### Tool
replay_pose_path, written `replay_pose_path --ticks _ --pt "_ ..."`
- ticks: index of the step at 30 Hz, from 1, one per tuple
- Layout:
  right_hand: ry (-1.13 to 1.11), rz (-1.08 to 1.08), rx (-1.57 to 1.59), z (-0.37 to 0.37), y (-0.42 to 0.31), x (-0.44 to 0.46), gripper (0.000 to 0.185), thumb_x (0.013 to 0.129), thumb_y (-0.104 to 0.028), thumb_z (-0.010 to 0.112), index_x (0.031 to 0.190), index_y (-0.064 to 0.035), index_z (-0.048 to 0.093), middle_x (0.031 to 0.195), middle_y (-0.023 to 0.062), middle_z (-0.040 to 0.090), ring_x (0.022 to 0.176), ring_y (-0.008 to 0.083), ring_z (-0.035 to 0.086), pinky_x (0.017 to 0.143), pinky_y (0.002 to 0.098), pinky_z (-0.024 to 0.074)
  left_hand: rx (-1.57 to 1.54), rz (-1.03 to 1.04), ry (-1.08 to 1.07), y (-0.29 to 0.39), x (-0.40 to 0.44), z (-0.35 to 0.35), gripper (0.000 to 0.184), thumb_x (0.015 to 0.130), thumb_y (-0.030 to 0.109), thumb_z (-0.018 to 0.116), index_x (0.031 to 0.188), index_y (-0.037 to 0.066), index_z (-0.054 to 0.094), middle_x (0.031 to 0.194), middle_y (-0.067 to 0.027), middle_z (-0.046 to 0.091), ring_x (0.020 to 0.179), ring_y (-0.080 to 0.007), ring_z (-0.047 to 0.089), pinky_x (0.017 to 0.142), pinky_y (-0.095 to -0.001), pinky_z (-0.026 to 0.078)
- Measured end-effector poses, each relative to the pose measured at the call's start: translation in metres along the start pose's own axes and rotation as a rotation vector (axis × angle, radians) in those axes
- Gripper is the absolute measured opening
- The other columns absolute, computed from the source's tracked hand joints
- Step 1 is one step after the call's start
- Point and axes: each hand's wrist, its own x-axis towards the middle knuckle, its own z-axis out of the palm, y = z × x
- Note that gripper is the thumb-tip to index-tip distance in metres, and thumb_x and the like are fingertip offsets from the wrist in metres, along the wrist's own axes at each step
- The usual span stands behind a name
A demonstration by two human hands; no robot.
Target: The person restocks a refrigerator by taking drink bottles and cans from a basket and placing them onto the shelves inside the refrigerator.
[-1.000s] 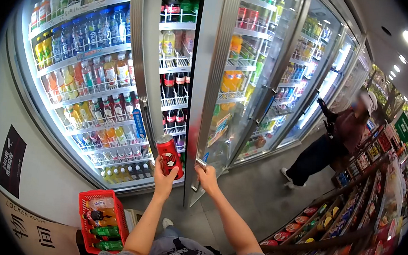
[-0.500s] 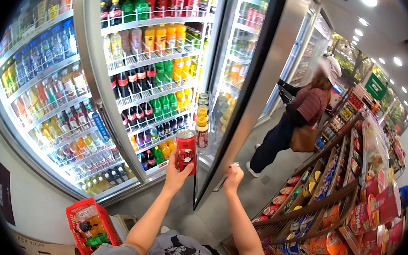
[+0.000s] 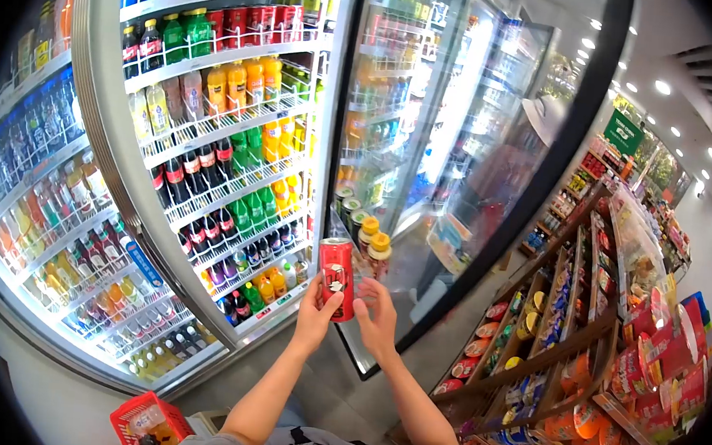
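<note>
A tall red can (image 3: 336, 278) with a white-and-black picture stands upright in my left hand (image 3: 313, 315), whose fingers and thumb wrap its lower part. On the can's right side is my right hand (image 3: 376, 314), open, its fingers apart and curved; whether it touches the can I cannot tell. Beyond the hands, the glass fridge door (image 3: 429, 253) stands swung out, with bottles with yellow caps (image 3: 377, 249) and several cans in its lower door rack. To the left, the fridge shelves (image 3: 212, 132) hold rows of bottles and cans.
At lower left sits a red shopping basket (image 3: 127, 422) with bottles inside. A second fridge (image 3: 55, 224) is at the left. Snack shelves (image 3: 546, 355) with cup noodles line the right side. A person in a white hat (image 3: 544, 116) shows through the door glass.
My right hand has left the door's edge and come beside the can. The door has swung wider open. The can stays in my left hand, and the view has turned right.
</note>
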Motion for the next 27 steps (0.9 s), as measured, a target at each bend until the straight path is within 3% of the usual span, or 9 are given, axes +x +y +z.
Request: replay_pose_path --ticks 4,6,8,11,13,17,20,22,27 --pt "-0.146 0.103 0.169 0.072 0.023 0.044 0.047 0.087 -0.01 0.07 0.129 0.0006 0.052 0.113 0.0106 0.061 0.099 0.0158 0.06 0.079 0.0281 0.0498 0.065 0.033 0.05 0.015 0.043 -0.045 0.059 0.1 0.024 0.054 0.147 -0.004 0.031 0.136 -0.0122 0.05 0.122 -0.0167 0.05 0.102 -0.0301 0.04" --pt "-0.21 0.057 0.216 0.109 0.036 0.067 0.048 0.089 -0.012 0.068 0.131 0.0011 0.049 0.116 0.0102 0.06 0.101 0.0145 0.059 0.083 0.0288 0.0499 0.043 0.011 0.095 0.04 0.064 -0.074 0.055 0.103 0.028 0.049 0.147 -0.002 0.034 0.138 -0.0104 0.05 0.124 -0.0162 0.048 0.104 -0.0298 0.039" --pt "-0.271 0.117 0.344 0.149 0.048 0.092 0.049 0.093 -0.013 0.063 0.136 0.0018 0.044 0.122 0.011 0.058 0.112 0.0169 0.056 0.095 0.0312 0.0464 0.038 0.029 0.079 0.067 0.091 -0.1 0.052 0.104 0.027 0.046 0.147 -0.001 0.035 0.138 -0.0094 0.05 0.126 -0.0156 0.046 0.104 -0.0296 0.038" --pt "-0.306 0.084 0.404 0.207 0.057 0.13 0.049 0.096 -0.013 0.061 0.138 0.0027 0.042 0.127 0.0119 0.057 0.113 0.0179 0.056 0.098 0.0316 0.0446 0.179 0.157 0.071 0.106 0.133 -0.139 0.052 0.102 0.022 0.05 0.146 -0.002 0.036 0.134 -0.0084 0.052 0.12 -0.0139 0.049 0.102 -0.0273 0.039" --pt "-0.291 0.052 0.489 0.241 0.057 0.151 0.049 0.096 -0.014 0.06 0.139 0.0033 0.041 0.128 0.0127 0.057 0.115 0.0182 0.055 0.099 0.0316 0.0438 0.225 0.133 0.076 0.122 0.158 -0.167 0.054 0.101 0.022 0.054 0.146 -0.003 0.036 0.124 -0.0062 0.057 0.113 -0.0122 0.052 0.098 -0.0246 0.04" --pt "-0.29 0.051 0.555 0.293 0.056 0.187 0.049 0.096 -0.017 0.061 0.138 0.003 0.043 0.132 0.0152 0.055 0.118 0.0205 0.055 0.1 0.0324 0.0438 0.421 0.285 0.103 0.14 0.202 -0.21 0.055 0.099 0.026 0.058 0.144 0.0 0.041 0.132 -0.0131 0.049 0.123 -0.019 0.048 0.097 -0.0312 0.044" --pt "-0.3 0.013 0.595 0.316 0.047 0.218 0.049 0.096 -0.015 0.06 0.137 0.0045 0.041 0.132 0.016 0.054 0.12 0.0215 0.054 0.102 0.0333 0.0421 0.518 0.32 0.161 0.174 0.224 -0.211 0.055 0.098 0.03 0.058 0.139 -0.002 0.045 0.12 -0.0144 0.057 0.114 -0.0227 0.054 0.1 -0.0344 0.04" --pt "-0.292 0.01 0.639 0.33 0.043 0.24 0.049 0.096 -0.014 0.06 0.137 0.0048 0.04 0.132 0.017 0.054 0.12 0.0218 0.054 0.103 0.0335 0.0415 0.857 0.495 0.203 0.193 0.244 -0.219 0.051 0.096 0.028 0.06 0.135 -0.004 0.049 0.106 -0.0158 0.061 0.104 -0.0243 0.056 0.093 -0.0337 0.042" --pt "-0.276 -0.086 0.616 0.356 0.025 0.296 0.048 0.096 -0.014 0.061 0.138 0.0027 0.045 0.127 0.0155 0.057 0.116 0.0214 0.057 0.099 0.0328 0.0452 0.684 0.529 0.183 0.237 0.289 -0.217 0.051 0.093 0.02 0.064 0.137 -0.001 0.048 0.112 -0.0105 0.061 0.094 -0.0149 0.056 0.077 -0.0265 0.047"
